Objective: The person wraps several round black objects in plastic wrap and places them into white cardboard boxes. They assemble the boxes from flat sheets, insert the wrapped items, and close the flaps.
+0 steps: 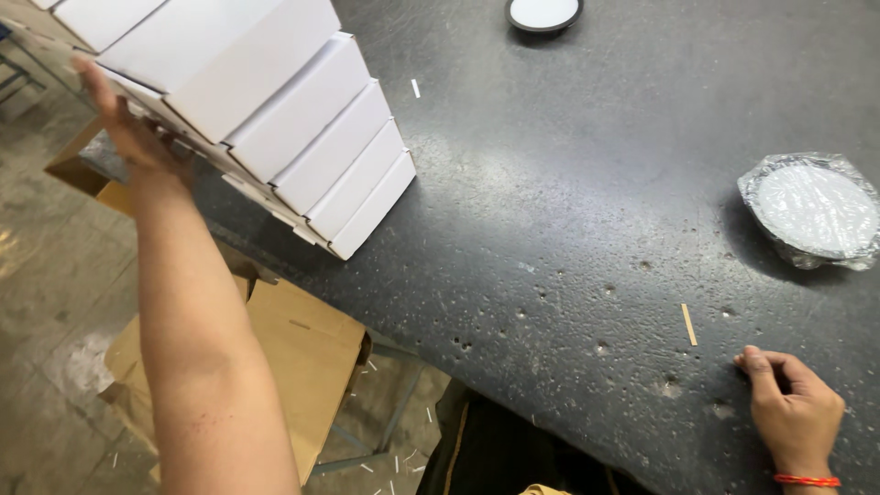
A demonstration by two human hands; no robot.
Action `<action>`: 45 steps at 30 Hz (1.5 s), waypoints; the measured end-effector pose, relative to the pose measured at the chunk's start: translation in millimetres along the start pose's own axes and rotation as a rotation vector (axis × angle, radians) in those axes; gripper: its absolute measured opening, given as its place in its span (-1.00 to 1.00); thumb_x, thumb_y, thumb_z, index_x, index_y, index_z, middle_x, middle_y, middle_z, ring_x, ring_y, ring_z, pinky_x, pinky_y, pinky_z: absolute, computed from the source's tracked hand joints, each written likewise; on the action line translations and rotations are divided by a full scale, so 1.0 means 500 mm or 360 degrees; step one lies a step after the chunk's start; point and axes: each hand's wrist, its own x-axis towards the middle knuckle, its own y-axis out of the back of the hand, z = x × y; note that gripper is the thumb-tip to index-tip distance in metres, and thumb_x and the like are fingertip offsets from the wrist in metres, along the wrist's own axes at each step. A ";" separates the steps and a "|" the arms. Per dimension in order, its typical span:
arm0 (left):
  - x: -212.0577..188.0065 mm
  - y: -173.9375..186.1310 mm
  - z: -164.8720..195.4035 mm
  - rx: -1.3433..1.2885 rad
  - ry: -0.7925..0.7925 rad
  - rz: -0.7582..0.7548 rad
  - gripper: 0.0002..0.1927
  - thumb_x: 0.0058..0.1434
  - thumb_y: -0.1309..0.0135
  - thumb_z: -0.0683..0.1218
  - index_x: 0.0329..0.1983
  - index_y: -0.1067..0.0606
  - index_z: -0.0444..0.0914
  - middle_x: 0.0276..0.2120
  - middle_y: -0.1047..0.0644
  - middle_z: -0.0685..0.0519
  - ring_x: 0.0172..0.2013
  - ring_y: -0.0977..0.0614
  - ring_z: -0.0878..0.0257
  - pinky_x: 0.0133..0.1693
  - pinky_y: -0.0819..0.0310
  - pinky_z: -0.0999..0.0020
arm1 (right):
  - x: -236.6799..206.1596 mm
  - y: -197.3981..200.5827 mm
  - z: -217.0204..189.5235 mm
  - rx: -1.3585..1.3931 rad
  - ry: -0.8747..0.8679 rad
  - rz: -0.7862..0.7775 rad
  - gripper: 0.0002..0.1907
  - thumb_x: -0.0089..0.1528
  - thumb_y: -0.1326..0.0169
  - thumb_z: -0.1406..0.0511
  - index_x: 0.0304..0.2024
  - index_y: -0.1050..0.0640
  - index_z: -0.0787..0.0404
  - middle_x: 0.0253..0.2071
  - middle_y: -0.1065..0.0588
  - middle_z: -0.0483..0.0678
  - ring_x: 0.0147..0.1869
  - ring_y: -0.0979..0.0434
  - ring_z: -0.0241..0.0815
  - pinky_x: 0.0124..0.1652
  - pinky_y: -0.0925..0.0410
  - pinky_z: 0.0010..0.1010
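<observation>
White cardboard boxes [302, 128] stand stacked at the surface [568, 229] edge, leaning against the left hand [128, 128], whose spread fingers press their side. Right hand [793, 408] rests loosely curled, well apart, holding nothing. Easing that pressure could topple the stack onto the floor [46, 302].

We see only one head view, looking steeply down and close: table [568, 229] beyond our fingertips [747, 353], floor [55, 302] left of them.
</observation>
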 end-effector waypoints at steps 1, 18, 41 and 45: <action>0.005 -0.006 -0.007 -0.0006 -0.0010 -0.0054 0.15 0.22 0.01 0.57 0.61 0.10 -0.15 0.54 -0.06 -0.27 0.50 -0.17 -0.26 0.40 -0.21 -0.22 | 0.000 0.000 -0.001 -0.0027 -0.0021 -0.0003 -0.75 0.52 -0.18 0.22 -0.12 -0.67 0.29 -0.27 -0.64 -0.07 -0.23 -0.60 -0.38 -0.15 -0.38 -0.60; -0.051 -0.054 0.011 0.0346 0.0217 0.0226 0.09 0.07 0.01 0.53 0.50 -0.10 -0.16 0.39 -0.26 -0.23 0.36 -0.25 -0.17 0.25 -0.31 -0.13 | 0.008 -0.004 -0.030 -0.0172 0.0094 0.0043 -0.74 0.42 -0.27 0.16 -0.18 -0.68 0.24 -0.38 -0.60 -0.04 -0.37 -0.57 -0.31 -0.24 -0.38 -0.48; -0.913 -0.261 -0.123 0.0276 0.0426 0.0194 -0.70 0.42 -0.08 -0.18 0.18 -0.46 -0.35 -0.02 -0.56 0.02 -0.06 -0.59 0.33 0.01 -0.49 0.45 | -0.431 -0.212 -0.004 -0.0597 0.0349 -0.1774 -0.55 0.13 -0.18 0.19 0.07 -0.52 0.13 -0.19 -0.59 0.11 -0.03 -0.57 0.12 0.21 -0.16 0.20; -0.967 -0.309 -0.034 0.0263 0.0668 -0.0539 -0.69 0.40 -0.04 -0.17 0.18 -0.46 -0.33 -0.02 -0.58 -0.01 0.00 -0.62 0.24 0.11 -0.54 0.35 | -0.377 -0.069 -0.117 0.0049 0.0000 -0.1426 -0.73 0.24 -0.19 0.21 -0.03 -0.58 0.12 -0.26 -0.66 0.08 -0.19 -0.71 -0.03 -0.19 -0.52 -0.27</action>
